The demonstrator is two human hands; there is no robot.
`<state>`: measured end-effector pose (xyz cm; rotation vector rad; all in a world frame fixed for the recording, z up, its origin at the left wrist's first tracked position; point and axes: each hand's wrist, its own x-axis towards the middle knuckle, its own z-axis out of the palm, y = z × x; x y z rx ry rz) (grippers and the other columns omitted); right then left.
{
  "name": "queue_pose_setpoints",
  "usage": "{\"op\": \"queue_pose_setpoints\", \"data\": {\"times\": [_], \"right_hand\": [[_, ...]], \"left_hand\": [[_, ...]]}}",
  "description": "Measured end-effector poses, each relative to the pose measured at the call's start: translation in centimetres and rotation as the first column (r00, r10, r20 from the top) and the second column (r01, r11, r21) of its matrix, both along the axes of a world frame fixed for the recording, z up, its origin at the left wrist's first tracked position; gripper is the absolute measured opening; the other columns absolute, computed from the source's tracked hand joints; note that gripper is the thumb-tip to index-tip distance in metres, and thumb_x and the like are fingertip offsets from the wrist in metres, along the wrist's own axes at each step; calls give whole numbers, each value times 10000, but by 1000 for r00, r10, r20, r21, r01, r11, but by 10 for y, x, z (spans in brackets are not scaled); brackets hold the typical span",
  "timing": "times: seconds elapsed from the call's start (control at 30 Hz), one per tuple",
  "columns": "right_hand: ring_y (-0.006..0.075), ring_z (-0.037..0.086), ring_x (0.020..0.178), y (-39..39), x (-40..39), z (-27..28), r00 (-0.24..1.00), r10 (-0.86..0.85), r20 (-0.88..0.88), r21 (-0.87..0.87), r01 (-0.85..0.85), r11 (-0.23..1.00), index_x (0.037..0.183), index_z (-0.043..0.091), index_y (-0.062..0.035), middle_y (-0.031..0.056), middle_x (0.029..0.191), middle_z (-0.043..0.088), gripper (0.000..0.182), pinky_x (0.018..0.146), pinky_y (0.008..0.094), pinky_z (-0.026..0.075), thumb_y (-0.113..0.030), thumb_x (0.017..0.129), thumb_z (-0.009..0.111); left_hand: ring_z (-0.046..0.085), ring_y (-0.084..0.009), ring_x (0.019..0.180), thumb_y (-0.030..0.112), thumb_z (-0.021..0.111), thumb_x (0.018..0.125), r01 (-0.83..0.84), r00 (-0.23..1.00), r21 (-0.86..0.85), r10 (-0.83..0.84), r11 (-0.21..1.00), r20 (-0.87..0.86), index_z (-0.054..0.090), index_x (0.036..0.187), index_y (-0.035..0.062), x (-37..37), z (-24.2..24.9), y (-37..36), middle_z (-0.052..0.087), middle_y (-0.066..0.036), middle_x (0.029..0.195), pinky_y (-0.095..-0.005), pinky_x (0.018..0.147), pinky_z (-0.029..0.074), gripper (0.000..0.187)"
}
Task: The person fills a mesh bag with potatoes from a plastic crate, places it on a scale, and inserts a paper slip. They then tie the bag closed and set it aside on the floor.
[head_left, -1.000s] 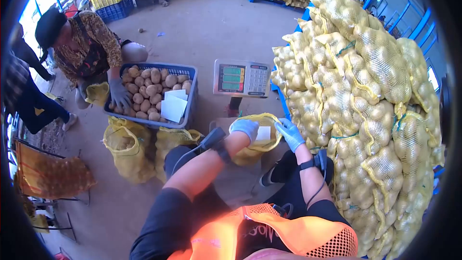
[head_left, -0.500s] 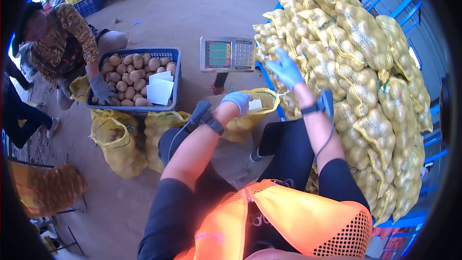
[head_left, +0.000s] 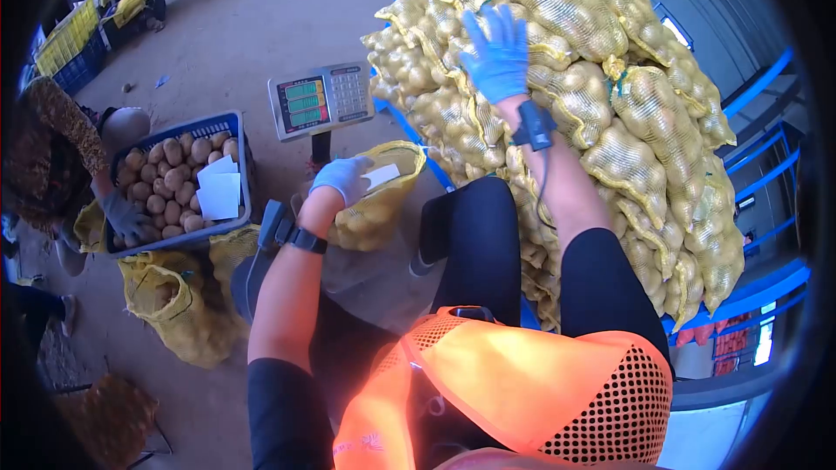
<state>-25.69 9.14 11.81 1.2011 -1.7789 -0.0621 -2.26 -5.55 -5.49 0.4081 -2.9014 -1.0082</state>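
Observation:
My left hand (head_left: 344, 179), in a pale blue glove, is closed on the rim of a yellow mesh sack (head_left: 376, 213) standing between my legs and the scale. Potatoes bulge through its lower side, and a white card (head_left: 381, 176) lies in its mouth. Stretched far forward, my right hand (head_left: 499, 54) wears a blue glove and has its fingers spread with nothing in them. It overlaps the tall pile of filled yellow mesh potato sacks (head_left: 570, 26) on the right.
A digital scale (head_left: 320, 101) stands ahead. Left of it, a blue crate (head_left: 246, 176) holds potatoes and white cards (head_left: 219, 195); a co-worker's gloved hand (head_left: 128, 218) rests in it. An open yellow sack (head_left: 178, 318) stands before the crate. Blue rails (head_left: 758, 87) border the pile.
My view has swung right, so the scale and crate appear farther left. My right hand has moved up over the sack pile with its fingers spread. My left hand stays at the sack rim.

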Motion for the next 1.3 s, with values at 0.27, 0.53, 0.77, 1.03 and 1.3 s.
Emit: {"op": "queue_pose_setpoints", "data": {"times": [0.27, 0.53, 0.77, 1.03, 1.3], "right_hand": [[297, 214, 1352, 45, -25, 31, 857, -515, 8, 162, 507, 847, 1380, 349, -156, 112, 1468, 247, 706, 1093, 512, 99, -448, 784, 589], [270, 194, 1363, 66, -39, 25, 860, -502, -90, 225, 509, 831, 1383, 343, -180, 75, 1483, 217, 721, 1074, 555, 96, -473, 773, 592], [289, 140, 1378, 68, -26, 23, 797, -597, -89, 319, 590, 741, 1422, 253, -173, 68, 1507, 139, 837, 1064, 566, 122, -472, 739, 634], [281, 207, 1360, 58, -13, 17, 716, -678, -170, 284, 694, 662, 1421, 267, -198, 53, 1496, 192, 730, 1046, 555, 210, -463, 810, 566], [298, 266, 1328, 68, -43, -7, 921, -389, -1, 9, 389, 921, 1383, 331, -167, 59, 1448, 299, 700, 1054, 512, 225, -409, 791, 615]], "left_hand": [[574, -318, 1033, 275, 571, 799, 71, 995, -6, -70, 997, 65, 585, 1167, 108, 12, -3, 1, 602, -154, 1124, -380, 895, 449, 405], [585, -338, 987, 319, 584, 805, 82, 995, -41, -80, 996, 56, 576, 1156, 112, 1, -4, 1, 621, -164, 1065, -398, 862, 457, 408], [601, -349, 938, 333, 588, 801, -19, 998, -5, 18, 1000, -61, 585, 1134, 105, 0, 5, -11, 633, -178, 1013, -413, 828, 467, 404], [593, -335, 971, 334, 606, 795, -32, 997, 38, 34, 999, -65, 604, 1118, 94, 7, 11, -6, 628, -172, 1042, -402, 856, 458, 403], [634, -292, 878, 260, 596, 816, -59, 995, -30, 57, 998, -76, 596, 1125, 110, 9, 12, -14, 648, -153, 969, -378, 792, 486, 344]]}}
